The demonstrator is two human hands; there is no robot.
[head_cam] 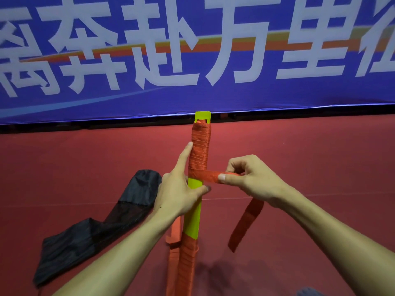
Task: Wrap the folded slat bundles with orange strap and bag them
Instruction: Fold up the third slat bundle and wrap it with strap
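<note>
A blue banner (256,97) with white characters borders the red floor (320,146).

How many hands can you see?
2. The left hand grips the yellow slat bundle at its bare middle; the right hand pinches the orange strap just to the right of the bundle. No other hand shows.

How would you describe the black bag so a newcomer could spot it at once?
Under the blue banner spreads a red floor, with a yellow slat bundle at its middle. The black bag lies crumpled left of that bundle. It alone is dark, limp fabric; its neighbours are yellow or orange.
</note>
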